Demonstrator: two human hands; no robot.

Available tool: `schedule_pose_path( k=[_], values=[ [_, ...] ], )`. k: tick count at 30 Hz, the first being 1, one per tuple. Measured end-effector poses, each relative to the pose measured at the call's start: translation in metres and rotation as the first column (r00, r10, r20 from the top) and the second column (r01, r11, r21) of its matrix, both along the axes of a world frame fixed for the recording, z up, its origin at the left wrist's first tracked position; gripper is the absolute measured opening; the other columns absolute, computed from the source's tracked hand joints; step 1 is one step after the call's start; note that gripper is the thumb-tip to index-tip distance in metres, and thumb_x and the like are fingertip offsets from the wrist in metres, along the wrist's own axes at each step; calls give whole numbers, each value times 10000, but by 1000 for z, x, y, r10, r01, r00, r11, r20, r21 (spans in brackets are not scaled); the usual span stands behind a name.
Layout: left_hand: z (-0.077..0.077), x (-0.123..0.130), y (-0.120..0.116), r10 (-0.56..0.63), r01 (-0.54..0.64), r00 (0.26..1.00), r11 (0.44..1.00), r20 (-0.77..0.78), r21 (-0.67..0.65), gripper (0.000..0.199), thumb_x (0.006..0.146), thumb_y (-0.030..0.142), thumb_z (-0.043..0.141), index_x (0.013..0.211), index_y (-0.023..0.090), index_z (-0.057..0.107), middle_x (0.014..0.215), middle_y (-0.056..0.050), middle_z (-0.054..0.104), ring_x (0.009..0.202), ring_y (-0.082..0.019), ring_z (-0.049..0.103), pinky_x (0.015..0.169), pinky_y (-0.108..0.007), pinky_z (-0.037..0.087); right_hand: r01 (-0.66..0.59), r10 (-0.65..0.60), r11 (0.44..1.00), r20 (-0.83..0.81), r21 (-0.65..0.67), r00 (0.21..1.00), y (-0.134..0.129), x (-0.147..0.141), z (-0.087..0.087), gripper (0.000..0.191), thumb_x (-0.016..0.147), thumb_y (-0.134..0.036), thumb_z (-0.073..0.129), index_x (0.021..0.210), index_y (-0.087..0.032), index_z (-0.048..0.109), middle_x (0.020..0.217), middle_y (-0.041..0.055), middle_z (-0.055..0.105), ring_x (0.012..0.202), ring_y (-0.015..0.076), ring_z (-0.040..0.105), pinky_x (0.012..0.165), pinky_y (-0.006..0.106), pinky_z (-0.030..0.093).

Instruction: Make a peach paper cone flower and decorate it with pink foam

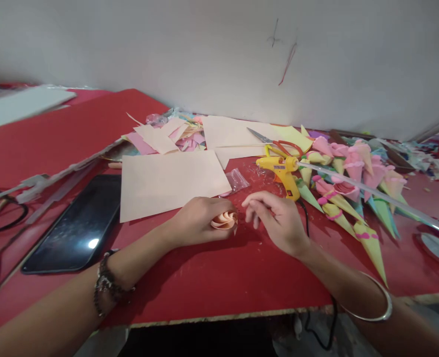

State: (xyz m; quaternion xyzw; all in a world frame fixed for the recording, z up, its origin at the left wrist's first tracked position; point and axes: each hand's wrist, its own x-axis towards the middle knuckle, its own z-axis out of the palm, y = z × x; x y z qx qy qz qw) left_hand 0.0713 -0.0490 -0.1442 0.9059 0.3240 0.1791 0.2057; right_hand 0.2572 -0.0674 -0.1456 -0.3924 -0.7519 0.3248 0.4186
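My left hand is closed around a peach paper flower, whose curled petals face to the right out of the fist. Just right of it, my right hand hovers apart from the flower, fingers loosely bent and nothing visible between them. Behind the right hand lies a yellow glue gun with a long clear glue stick reaching out to the right. A cream paper sheet lies flat behind the left hand. Beside that sheet is a small clear plastic packet.
A black phone lies at the left on the red table. Scissors rest on more paper at the back, near a heap of paper scraps. Several pastel paper cones crowd the right. A tape roll sits far right.
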Motion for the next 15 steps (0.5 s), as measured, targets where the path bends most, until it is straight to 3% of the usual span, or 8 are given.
schedule_pose_path(
  k=[4, 9, 15],
  values=[
    [-1, -1, 0, -14, 13, 1000, 1000, 16, 18, 49, 728, 211, 497, 746, 171, 520, 653, 30, 563, 564, -88, 495, 551, -179, 362, 33, -34, 999, 63, 13, 997, 0, 0, 1, 168, 831, -241, 462, 677, -183, 493, 547, -44, 527, 461, 56, 493, 466, 167, 393],
    [-2, -1, 1, -24, 24, 999, 999, 23, 30, 45, 728, 207, 496, 746, 169, 514, 647, 29, 552, 548, -84, 479, 536, -177, 358, 44, -44, 999, 60, -1, 997, 2, -2, -2, 20, 785, -190, 515, 783, -182, 533, 713, -4, 602, 612, 91, 577, 546, 192, 438],
    [-1, -1, 1, -29, 29, 1000, 999, 0, 16, 66, 738, 213, 474, 744, 168, 521, 663, 21, 563, 572, -92, 492, 557, -186, 371, -30, 31, 999, 54, -18, 998, 0, -1, 0, 173, 839, -220, 441, 744, -166, 576, 597, -22, 593, 459, 61, 538, 482, 178, 422]
  ],
)
